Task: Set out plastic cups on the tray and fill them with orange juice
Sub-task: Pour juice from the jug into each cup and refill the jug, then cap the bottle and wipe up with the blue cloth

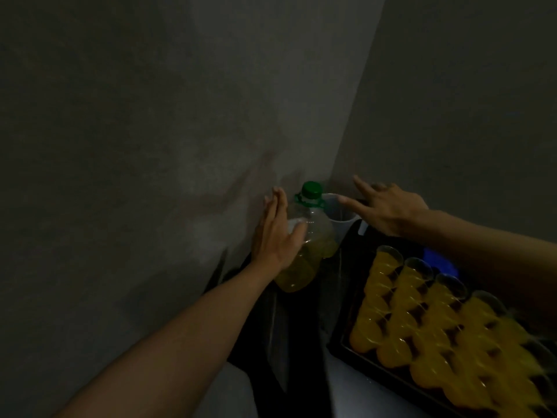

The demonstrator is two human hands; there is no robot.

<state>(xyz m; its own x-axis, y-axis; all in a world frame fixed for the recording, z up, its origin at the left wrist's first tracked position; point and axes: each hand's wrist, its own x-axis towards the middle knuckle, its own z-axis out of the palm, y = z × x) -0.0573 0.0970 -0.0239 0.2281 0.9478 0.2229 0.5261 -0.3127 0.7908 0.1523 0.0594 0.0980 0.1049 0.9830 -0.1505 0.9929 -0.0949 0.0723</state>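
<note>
A large clear juice bottle (313,233) with a green cap stands in the wall corner, about half full of orange juice. My left hand (275,233) lies flat against its left side, fingers straight. Over a clear plastic jug (340,212) behind the bottle hovers my right hand (388,206), fingers spread and holding nothing. A dark tray (337,345) at the lower right carries several clear plastic cups (422,312) filled with orange juice, packed in rows.
Grey walls meet in a corner right behind the bottle. A dark surface (289,327) lies under the bottle and tray. A blue object (437,260) shows behind the tray, under my right forearm. The scene is dim.
</note>
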